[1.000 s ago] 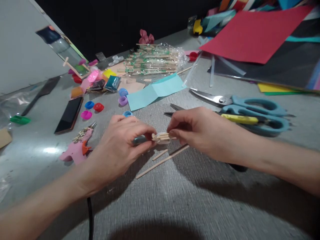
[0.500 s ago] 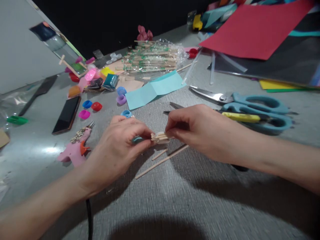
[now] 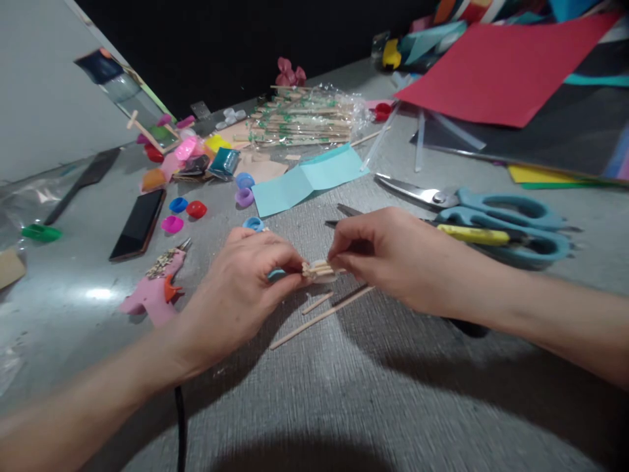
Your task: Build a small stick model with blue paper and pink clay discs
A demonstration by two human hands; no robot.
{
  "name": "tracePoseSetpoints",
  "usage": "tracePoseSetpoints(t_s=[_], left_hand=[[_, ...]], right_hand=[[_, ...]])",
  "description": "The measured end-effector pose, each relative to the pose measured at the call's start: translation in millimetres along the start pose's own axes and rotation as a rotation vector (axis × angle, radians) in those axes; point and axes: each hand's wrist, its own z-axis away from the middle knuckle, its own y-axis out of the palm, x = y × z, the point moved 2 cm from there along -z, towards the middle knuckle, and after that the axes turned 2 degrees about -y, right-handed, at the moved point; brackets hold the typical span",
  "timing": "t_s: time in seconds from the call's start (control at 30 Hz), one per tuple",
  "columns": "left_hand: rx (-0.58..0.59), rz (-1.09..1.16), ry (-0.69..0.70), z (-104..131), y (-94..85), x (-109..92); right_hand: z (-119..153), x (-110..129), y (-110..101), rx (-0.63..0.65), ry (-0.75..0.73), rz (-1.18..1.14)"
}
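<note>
Between my two hands is a small bundle of short wooden sticks (image 3: 321,269) with something whitish under it. My left hand (image 3: 246,285) pinches its left end between thumb and fingers. At the right end, the thumb and forefinger of my right hand (image 3: 388,255) close on the bundle, and the tips partly hide it. Below it on the table lie a short stick piece (image 3: 317,303) and a longer wooden stick (image 3: 319,319). A bit of light blue shows behind my left thumb; I cannot make out what it is.
Blue-handled scissors (image 3: 506,200) and a yellow-and-black tool (image 3: 474,234) lie right, beside my right forearm. A pink glue gun (image 3: 152,298) and a phone (image 3: 137,225) are left. Behind are folded light-blue paper (image 3: 307,180), bagged sticks (image 3: 304,118) and red paper (image 3: 506,69).
The view has shifted slightly, so everything sits a little farther right and the background a little lower. Both hands keep the same hold on the stick bundle.
</note>
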Motion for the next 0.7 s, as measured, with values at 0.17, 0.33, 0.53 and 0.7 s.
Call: tracePoseSetpoints(t_s=[0.17,0.33,0.53,0.7], left_hand=[[0.007,-0.015,-0.016,1,0.7,1],[0.010,-0.005,0.000,2,-0.1,1],[0.009,-0.018,0.006,1,0.6,2],[0.021,-0.027,-0.007,0,-0.5,1]], right_hand=[[2,-1,2,-0.013,-0.003,-0.044],[3,-2,5,-0.003,0.022,-0.085],[6,1,-10,-0.014,-0.037,0.119],[7,0,-21,-0.071,-0.143,0.191]])
